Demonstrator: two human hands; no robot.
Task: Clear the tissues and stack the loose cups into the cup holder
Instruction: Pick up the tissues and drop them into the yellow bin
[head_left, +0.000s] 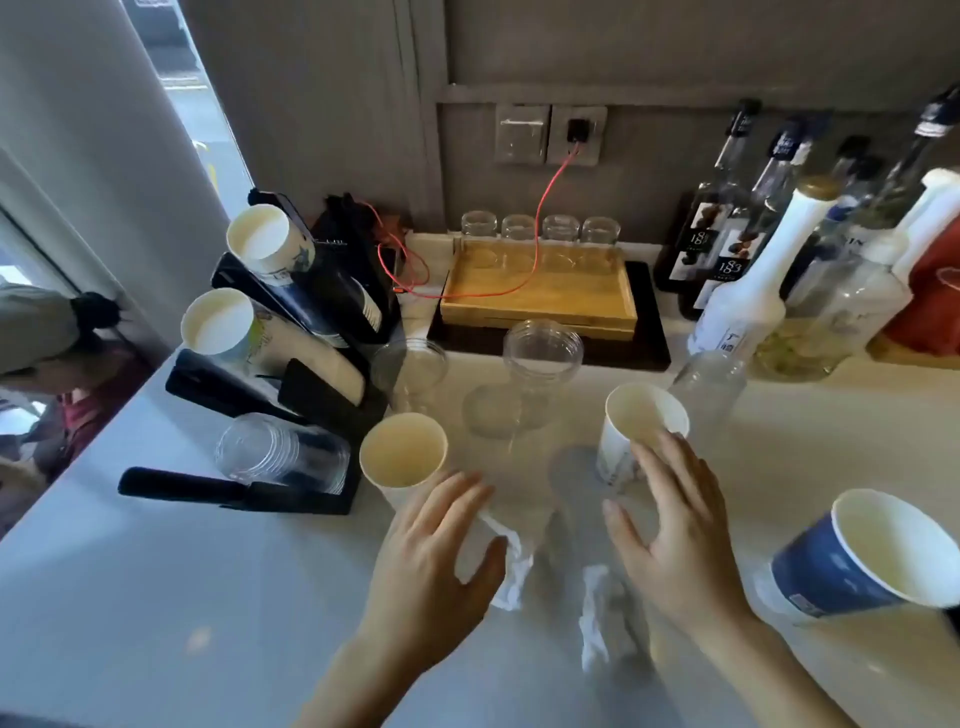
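Observation:
Two crumpled white tissues lie on the white counter: one (511, 569) under my left hand (436, 551), the other (597, 618) beside my right wrist. My left hand hovers over its tissue with spread fingers, close to a paper cup (402, 452). My right hand (670, 525) is spread open, its fingertips at a second paper cup (639, 426). A blue paper cup (872, 551) stands at the right. Clear plastic cups (540, 353) (410, 369) stand behind. The black cup holder (291, 384) at left carries paper cup stacks (260, 239) (218, 322) and clear cups (275, 452).
A wooden tray (540, 296) with several glass jars sits at the back, a red cable draped over it. Syrup bottles (748, 280) crowd the back right. A clear bottle (706, 379) stands near the right paper cup. A window edge borders the left.

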